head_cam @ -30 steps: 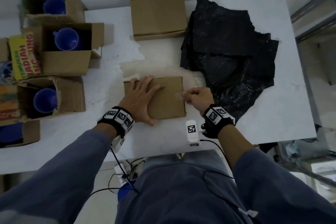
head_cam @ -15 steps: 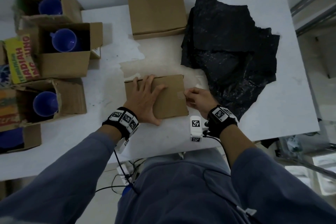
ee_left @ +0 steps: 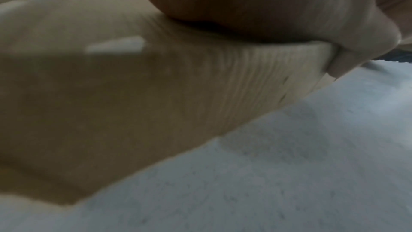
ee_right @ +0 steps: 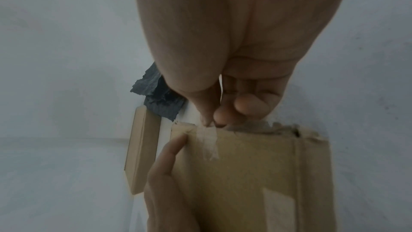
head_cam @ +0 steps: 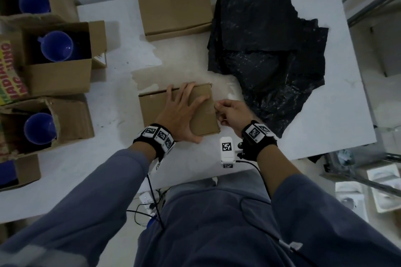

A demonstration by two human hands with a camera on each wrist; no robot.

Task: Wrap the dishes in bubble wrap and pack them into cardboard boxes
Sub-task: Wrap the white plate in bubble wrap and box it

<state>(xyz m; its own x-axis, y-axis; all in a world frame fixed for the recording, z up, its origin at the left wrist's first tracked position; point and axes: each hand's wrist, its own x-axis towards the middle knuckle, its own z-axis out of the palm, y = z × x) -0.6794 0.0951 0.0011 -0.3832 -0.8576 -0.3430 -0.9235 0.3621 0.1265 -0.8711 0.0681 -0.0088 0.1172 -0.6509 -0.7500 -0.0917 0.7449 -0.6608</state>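
Note:
A closed brown cardboard box [head_cam: 152, 108] lies on the white table [head_cam: 336, 115] in front of me. My left hand [head_cam: 180, 112] lies flat on its lid with straight fingers, the thumb along the near edge. My right hand [head_cam: 230, 112] pinches a strip of clear tape [head_cam: 209, 107] at the box's right edge. In the right wrist view the tape [ee_right: 208, 142] runs from the pinching right hand [ee_right: 214, 121] over the edge onto the box [ee_right: 256, 174], beside a left fingertip [ee_right: 178, 142]. The left wrist view shows the palm [ee_left: 267, 6] pressed on the box [ee_left: 133, 94].
Black bubble wrap sheets [head_cam: 271, 50] lie at the back right. Another closed box [head_cam: 173, 4] stands behind. At the left, open boxes hold blue cups [head_cam: 56, 45] [head_cam: 39, 128] [head_cam: 34, 2]. A white marker device [head_cam: 226, 151] hangs by my right wrist near the table's front edge.
My right fingers have slid with the tape from the lid's top to its right edge. The left hand stays pressed on the box.

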